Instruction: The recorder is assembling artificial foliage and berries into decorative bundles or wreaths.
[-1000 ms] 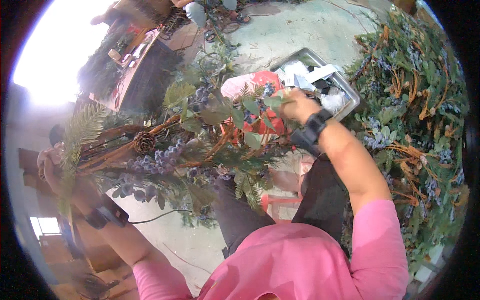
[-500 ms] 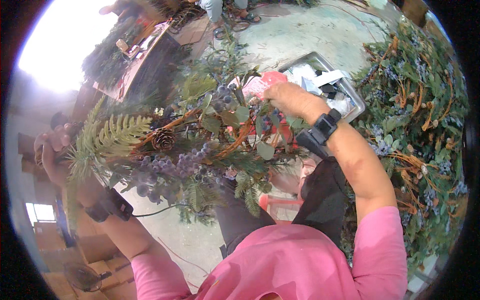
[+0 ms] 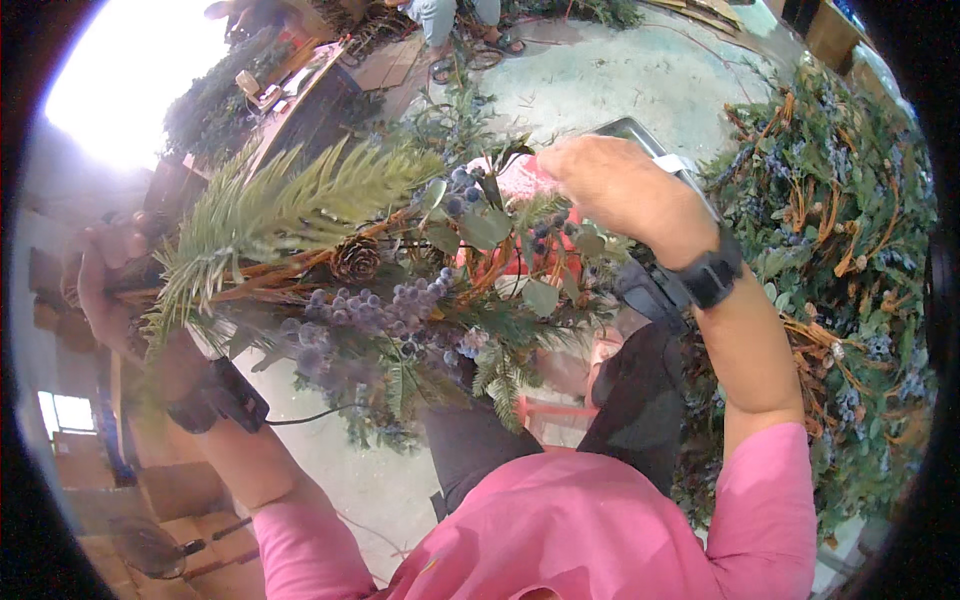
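An artificial garland [image 3: 470, 300] with brown twigs, green leaves and needles stretches across in front of my body. A pinecone [image 3: 355, 258], purple-blue berries [image 3: 385, 308] and a large fern-like frond [image 3: 300, 205] sit on it. My left hand [image 3: 115, 280] is closed around the garland's left end, its fingers partly blurred. Over the garland's right part, my right hand [image 3: 630, 190] has its fingers curled in beside dark leaves and berries; what they pinch is hidden behind the hand. A black strap device is on each wrist.
Piled garlands [image 3: 820, 260] fill the right side. Behind my right hand is a grey tray [image 3: 632, 128], mostly covered. A table [image 3: 300, 95] with greenery stands at far left. Cardboard boxes [image 3: 180, 490] and a fan [image 3: 150, 548] are at lower left. Another person's legs [image 3: 435, 20] show at the top.
My right hand has moved right and looks larger, now covering most of the tray. The large frond has swung up and rightward above the pinecone. My left hand keeps its hold.
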`<control>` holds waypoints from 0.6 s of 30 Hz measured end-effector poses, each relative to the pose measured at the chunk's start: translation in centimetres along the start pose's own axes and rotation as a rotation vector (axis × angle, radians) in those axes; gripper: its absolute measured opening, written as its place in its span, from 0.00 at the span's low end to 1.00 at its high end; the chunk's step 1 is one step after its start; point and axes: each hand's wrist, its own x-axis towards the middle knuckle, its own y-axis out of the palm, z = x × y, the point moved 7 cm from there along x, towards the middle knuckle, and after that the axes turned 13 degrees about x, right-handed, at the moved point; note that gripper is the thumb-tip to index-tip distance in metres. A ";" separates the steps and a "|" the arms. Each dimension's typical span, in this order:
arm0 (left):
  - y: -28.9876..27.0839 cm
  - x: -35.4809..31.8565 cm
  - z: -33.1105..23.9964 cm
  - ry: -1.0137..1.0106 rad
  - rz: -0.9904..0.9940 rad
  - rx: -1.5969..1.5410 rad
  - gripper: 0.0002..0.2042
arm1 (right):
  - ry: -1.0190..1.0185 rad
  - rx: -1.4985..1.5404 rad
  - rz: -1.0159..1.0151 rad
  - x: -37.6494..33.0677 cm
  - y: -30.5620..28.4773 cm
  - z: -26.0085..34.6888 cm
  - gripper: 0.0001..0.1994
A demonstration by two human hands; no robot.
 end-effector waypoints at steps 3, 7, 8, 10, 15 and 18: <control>0.2 -1.3 -2.0 0.087 -0.206 0.211 0.05 | -0.291 0.178 -0.526 -2.0 -4.6 2.2 0.07; 0.8 -1.4 -2.4 0.046 -0.155 0.176 0.04 | -0.529 0.097 -0.410 -2.2 -1.8 6.7 0.08; 0.8 -1.3 -2.8 0.041 -0.175 0.206 0.05 | -0.540 -0.028 -0.348 -1.8 0.1 7.4 0.06; 0.5 -0.7 -2.3 0.060 -0.100 0.238 0.04 | -0.396 -0.325 -0.191 -1.4 3.4 6.7 0.04; 1.6 -1.3 -2.7 0.031 -0.110 0.231 0.04 | -0.298 -0.260 -0.010 -1.4 4.2 6.6 0.04; 0.6 -0.4 -2.2 0.048 -0.107 0.131 0.04 | -0.405 -0.196 -0.010 -1.8 4.1 7.3 0.04</control>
